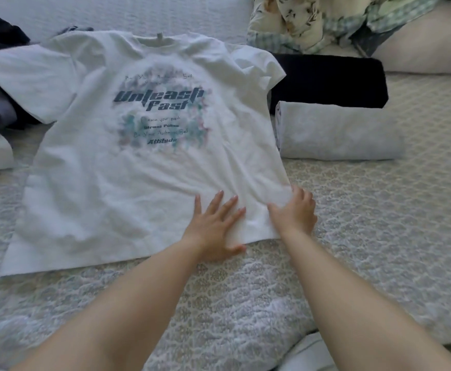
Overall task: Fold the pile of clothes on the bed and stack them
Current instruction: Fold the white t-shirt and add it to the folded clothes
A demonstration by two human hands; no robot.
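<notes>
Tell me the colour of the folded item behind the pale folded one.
Black, seen in the head view.

Head view. Two forearms entered from the bottom edge of the frame, both bare from the frame edge to the wrist; no sleeve or cuff was visible on either. Left hand [213, 226] showed four fingers and a thumb, with nails that looked pale and extended slightly past the fingertips. Right hand [298, 212] showed knuckles and thumb; its nails could not be made out. No rings, watch, bracelet or glove were seen on either hand or wrist.
</notes>
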